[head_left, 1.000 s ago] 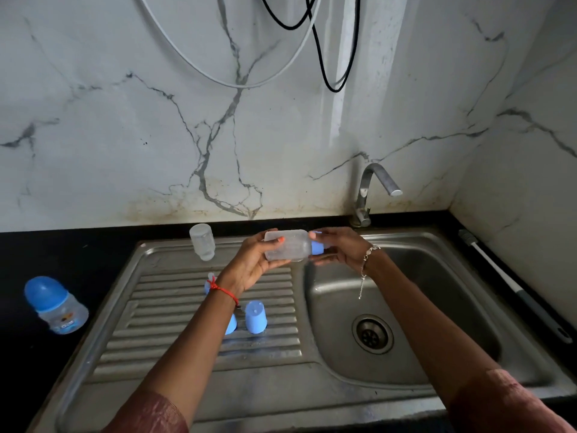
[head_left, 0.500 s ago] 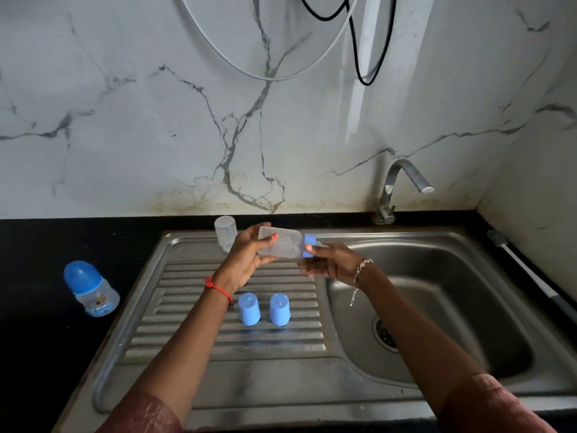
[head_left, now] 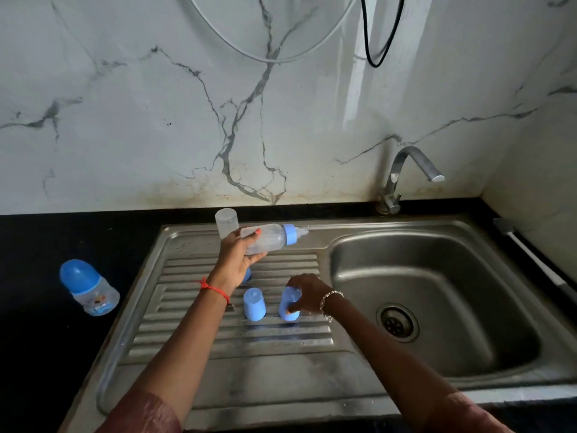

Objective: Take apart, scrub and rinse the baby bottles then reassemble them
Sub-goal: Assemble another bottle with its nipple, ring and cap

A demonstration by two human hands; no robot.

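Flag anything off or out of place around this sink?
Nothing looks spilled or broken. One capped bottle stands alone on the black counter, left of the sink and away from the drainboard. Brownish stains run along the foot of the marble wall.

1. Your left hand [head_left: 237, 260] holds a bottle [head_left: 268, 239] on its side over the drainboard [head_left: 296, 348], teat toward the basin [head_left: 437, 292] at right.
2. A second bottle [head_left: 226, 221] stands just behind that hand.
3. Before it, the left cap [head_left: 254, 304] stands beside the right cap [head_left: 288, 306], gripped by your right hand [head_left: 307, 293].
4. A capped bottle [head_left: 89, 287] sits on the counter [head_left: 46, 354], left of the drainboard.
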